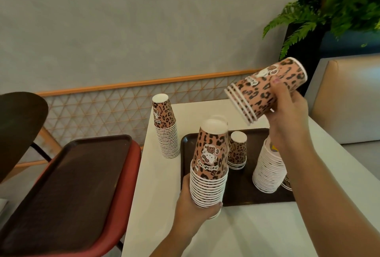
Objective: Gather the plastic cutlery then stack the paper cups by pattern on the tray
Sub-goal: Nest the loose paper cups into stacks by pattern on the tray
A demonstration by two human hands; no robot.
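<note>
My left hand [197,205] grips the base of a tall stack of inverted leopard-print cups [209,166], fingers curled round its lowest rims. The stack stands at the near left edge of the dark brown tray [242,193], partly over the white surface [236,234].

My right hand [287,117] holds a short nested stack of leopard-print cups [267,90] in the air above the tray, tilted almost level, rims pointing down-left toward the tall stack.

Risks, in my judgement:
- The tall stack is held only at its base. A push from the side as the short stack comes down could lean or topple it.
- The short stack is tilted; if it meets the top cup at an angle, the rims may jam or crush.
- My right forearm passes just beside a tall stack of white-rimmed cups [267,170] on the right of the tray; a brush could knock it over.

Materials: the cups are thin tapered paper cones with rolled white rims, a matte pink and black print and a cartoon cat motif. The tray is rigid, with rounded corners and a raised lip.

Further back on the tray stands a small leopard-print stack [237,150]. Beyond the tray's left corner, another leopard-print stack [166,127] stands on the surface. No cutlery is visible.
</note>
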